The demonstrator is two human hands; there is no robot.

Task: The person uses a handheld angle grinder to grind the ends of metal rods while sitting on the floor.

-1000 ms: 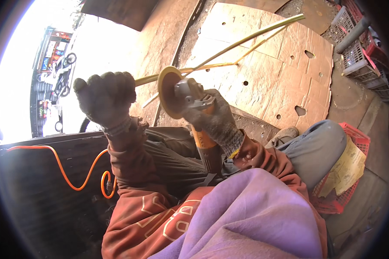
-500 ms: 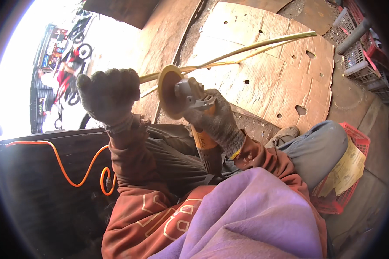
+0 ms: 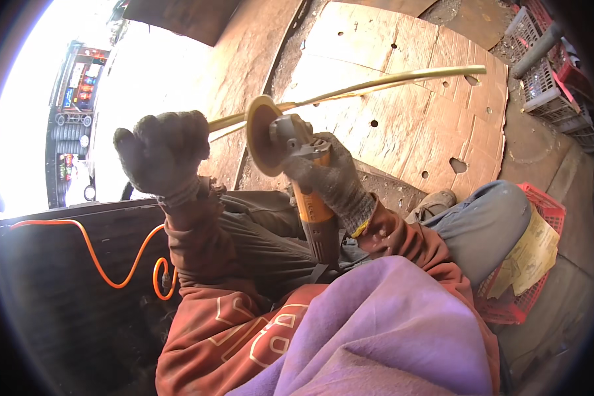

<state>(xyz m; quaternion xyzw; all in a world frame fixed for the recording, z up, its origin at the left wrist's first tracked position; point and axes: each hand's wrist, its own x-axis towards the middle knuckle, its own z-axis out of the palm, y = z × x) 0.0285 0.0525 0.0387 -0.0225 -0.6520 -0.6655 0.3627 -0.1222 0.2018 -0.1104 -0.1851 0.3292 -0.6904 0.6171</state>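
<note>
Two gloved hands are at work, one pair in all. The left hand [image 3: 160, 155] is a closed fist, clamped on at least one of the long, yellowish strips [image 3: 435, 73], which come out at its right side; the fist hides how many it grips. At least two strips can be told apart, running from the fist behind the grinding disc and out above one sheet of cardboard [image 3: 409, 145], their far ends toward the upper right. The right hand [image 3: 330, 171] is wrapped around one orange and grey grinder [image 3: 313, 206], tilted with its single round disc [image 3: 263, 135] facing the left hand; whether the disc touches a strip cannot be told. The cardboard has at least six holes in it. One shoe [image 3: 432, 203] shows near its lower edge. To the right stands one red crate [image 3: 541, 198] with a piece of yellowish paper [image 3: 531, 251] in it, and at least one grey crate [image 3: 544, 92] is farther up. One orange cord [image 3: 101, 269] curls over a dark panel [image 3: 66, 297] at the left.
</note>
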